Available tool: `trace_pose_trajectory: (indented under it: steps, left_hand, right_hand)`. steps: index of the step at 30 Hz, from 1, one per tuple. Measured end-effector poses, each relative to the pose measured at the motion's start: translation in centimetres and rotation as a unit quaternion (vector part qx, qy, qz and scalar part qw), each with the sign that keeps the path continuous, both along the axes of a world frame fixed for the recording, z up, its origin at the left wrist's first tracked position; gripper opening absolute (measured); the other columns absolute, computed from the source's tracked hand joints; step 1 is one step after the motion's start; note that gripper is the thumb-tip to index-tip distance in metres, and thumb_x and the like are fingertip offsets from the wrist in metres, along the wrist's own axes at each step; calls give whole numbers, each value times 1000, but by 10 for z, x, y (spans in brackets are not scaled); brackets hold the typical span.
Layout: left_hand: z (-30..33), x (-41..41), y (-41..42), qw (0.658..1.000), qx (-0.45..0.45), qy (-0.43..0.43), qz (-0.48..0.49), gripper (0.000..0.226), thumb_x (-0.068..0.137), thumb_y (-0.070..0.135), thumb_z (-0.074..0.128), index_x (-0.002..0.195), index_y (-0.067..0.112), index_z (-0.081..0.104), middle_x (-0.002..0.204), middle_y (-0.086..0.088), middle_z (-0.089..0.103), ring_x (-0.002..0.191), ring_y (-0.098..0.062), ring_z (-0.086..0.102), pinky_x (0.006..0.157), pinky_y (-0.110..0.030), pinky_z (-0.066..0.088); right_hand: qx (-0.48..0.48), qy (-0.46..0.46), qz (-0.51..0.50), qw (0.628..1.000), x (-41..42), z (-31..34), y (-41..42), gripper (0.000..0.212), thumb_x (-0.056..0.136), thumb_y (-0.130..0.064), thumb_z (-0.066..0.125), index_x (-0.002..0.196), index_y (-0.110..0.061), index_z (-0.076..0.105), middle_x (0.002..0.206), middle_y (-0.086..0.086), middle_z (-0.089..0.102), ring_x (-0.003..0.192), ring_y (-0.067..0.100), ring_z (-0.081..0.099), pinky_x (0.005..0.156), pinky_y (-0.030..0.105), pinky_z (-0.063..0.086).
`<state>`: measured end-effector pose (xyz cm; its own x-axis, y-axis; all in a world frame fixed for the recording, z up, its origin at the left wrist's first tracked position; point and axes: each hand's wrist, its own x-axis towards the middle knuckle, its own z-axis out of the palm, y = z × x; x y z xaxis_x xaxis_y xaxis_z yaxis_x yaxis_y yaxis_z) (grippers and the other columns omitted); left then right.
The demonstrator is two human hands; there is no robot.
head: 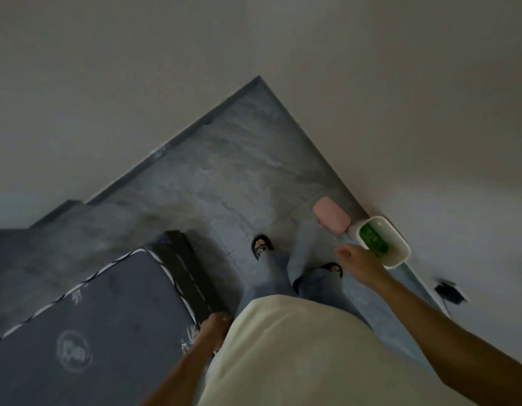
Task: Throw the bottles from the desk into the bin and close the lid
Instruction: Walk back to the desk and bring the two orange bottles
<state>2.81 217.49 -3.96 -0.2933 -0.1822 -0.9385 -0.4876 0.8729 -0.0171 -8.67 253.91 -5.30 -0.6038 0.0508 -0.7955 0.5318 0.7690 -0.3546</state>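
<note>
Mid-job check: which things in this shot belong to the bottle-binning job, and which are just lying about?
Part of the job:
white bin, open by the wall
green bottle inside it
pink lid on the floor beside the bin
right hand near the bin rim

Just lying about:
dark mattress
black plug at the wall

This looks like a room in a home, probably a bedroom, though the dim, blurred view leaves that uncertain. A mattress (87, 326) with dark quilted fabric, white piping and a round printed logo fills the lower left. The floor (224, 177) is grey marbled tile meeting plain pale walls (371, 83) in a corner. A small white bin (400, 256) stands against the wall with a pink lid (331, 214) on the floor beside it. The person wears slippers (262, 247).
</note>
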Motion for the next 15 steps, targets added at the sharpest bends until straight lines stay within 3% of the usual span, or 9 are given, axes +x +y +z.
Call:
trace_pose_trajectory:
  steps: [4,8,10,12,15]
  left_hand:
    - [0,-9,-47,989,5,-7,148,28,99,27,55,111,16,78,122,-9,71,111,-25,64,93,-32,49]
    - [-12,-50,-94,959,36,9,282,33,103,22,49,125,3,66,105,-11,69,75,-19,62,60,-24,48]
    - [-11,-76,-113,935,45,34,350,32,105,21,45,120,0,64,94,-15,63,68,-25,58,55,-25,42]
    - [-9,-109,-129,908,72,67,407,26,105,18,43,110,2,63,89,-17,61,64,-26,57,53,-27,40]
    - [-3,-157,-148,875,102,129,455,17,102,9,48,101,4,64,77,-12,63,48,-15,59,43,-20,45]
  right_hand:
    - [-24,21,23,999,-54,6,-59,23,97,-32,55,106,-20,72,100,3,71,89,21,62,78,28,43]
    - [-41,-9,15,999,-88,-2,-96,27,99,-30,54,110,-13,72,106,10,73,98,31,69,87,40,53]
    - [-37,-30,-19,999,-100,-6,-106,26,100,-25,54,110,-7,70,104,15,73,94,34,70,86,45,54]
    - [-28,-48,-34,998,-109,-9,-111,24,100,-17,53,111,-2,68,102,19,70,86,33,68,79,42,53]
    - [7,-92,-4,996,-128,-6,-115,23,99,-11,54,110,1,69,99,20,72,75,28,65,62,29,46]
